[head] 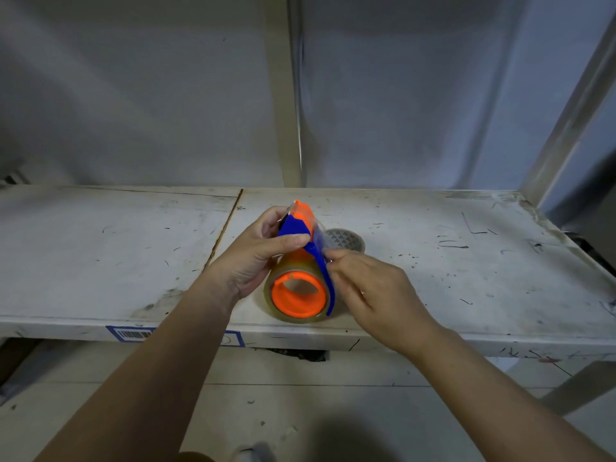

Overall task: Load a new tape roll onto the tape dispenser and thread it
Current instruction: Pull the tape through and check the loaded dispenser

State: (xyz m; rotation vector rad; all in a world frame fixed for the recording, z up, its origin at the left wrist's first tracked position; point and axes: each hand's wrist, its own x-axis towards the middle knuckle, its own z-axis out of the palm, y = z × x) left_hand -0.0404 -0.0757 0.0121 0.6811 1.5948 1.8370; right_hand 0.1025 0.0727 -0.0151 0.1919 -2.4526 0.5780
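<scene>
The left hand (256, 258) is closed round the upper part of the blue and orange tape dispenser (301, 235), thumb across the blue plate, holding it up over the near edge of the bench (100, 261). The clear tape roll (290, 265) already sits on the orange hub. The right hand (366, 285) pinches what looks like the loose end of the tape at the dispenser's right side, though the film is too clear to be sure. I'd keep the left hand firm and draw the tape straight and taut toward the cutter, sticky side off the fingers. A second roll (346, 240) lies on the bench just behind.
</scene>
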